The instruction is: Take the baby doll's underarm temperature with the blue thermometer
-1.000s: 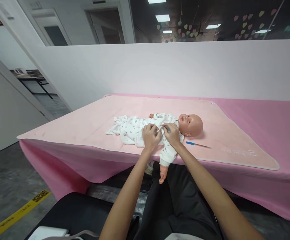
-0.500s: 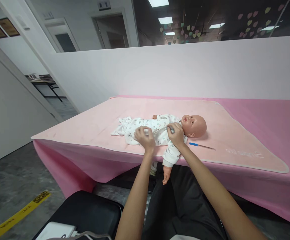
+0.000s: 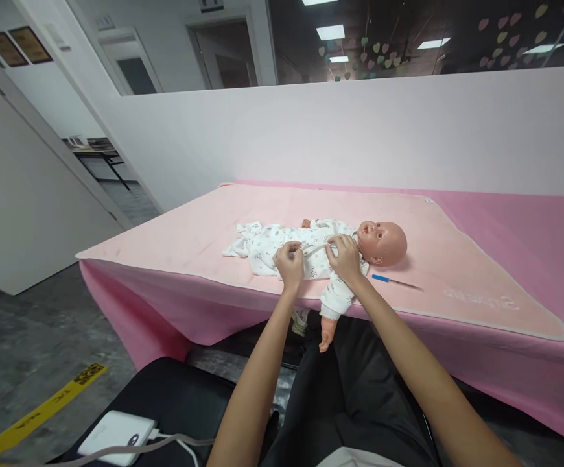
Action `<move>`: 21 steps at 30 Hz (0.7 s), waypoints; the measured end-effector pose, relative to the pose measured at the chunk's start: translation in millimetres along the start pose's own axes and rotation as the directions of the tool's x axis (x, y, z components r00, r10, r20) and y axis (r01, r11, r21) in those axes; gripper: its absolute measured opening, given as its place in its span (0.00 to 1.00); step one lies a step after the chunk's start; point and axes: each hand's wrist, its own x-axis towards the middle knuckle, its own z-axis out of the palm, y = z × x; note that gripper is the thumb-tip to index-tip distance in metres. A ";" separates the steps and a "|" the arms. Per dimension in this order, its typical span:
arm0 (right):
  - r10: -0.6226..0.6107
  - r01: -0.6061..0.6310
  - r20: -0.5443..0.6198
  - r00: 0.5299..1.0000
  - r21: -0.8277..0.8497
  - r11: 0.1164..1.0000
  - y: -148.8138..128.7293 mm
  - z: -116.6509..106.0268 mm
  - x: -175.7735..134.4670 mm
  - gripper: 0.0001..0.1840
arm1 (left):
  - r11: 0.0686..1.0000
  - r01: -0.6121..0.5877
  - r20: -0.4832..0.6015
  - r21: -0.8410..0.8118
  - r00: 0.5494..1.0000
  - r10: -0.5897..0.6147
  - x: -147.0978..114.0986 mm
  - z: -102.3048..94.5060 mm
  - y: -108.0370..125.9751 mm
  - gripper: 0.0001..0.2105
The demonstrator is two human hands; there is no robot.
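A bald baby doll (image 3: 383, 243) lies on its back on the table, head to the right, one arm hanging over the front edge. It wears a white patterned baby outfit (image 3: 266, 250). My left hand (image 3: 290, 263) pinches the front fabric at the doll's middle. Up by the chest, my right hand (image 3: 344, 258) is closed on the same outfit near the collar. Between my two hands the cloth edge is pulled into a straight raised fold. Fingertip detail is partly hidden by the backs of my hands.
A pink mat (image 3: 179, 240) covers much of the table, over a darker pink cloth (image 3: 544, 240). A thin stick with a blue handle (image 3: 382, 279) lies beside the doll's head. Left of my legs, a black chair (image 3: 185, 389) bears a white power bank (image 3: 119, 436) with a cable.
My left hand has shifted from loosely curled over the outfit to pinching its edge. The fabric between my hands is now drawn taut. The whole view has turned slightly.
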 end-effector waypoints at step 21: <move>-0.293 0.279 0.166 0.941 0.105 0.955 -23.5 6.8 11.3 0.06 | 0.994 -0.050 -0.055 0.096 0.997 0.056 -1.7 0.1 1.6 0.14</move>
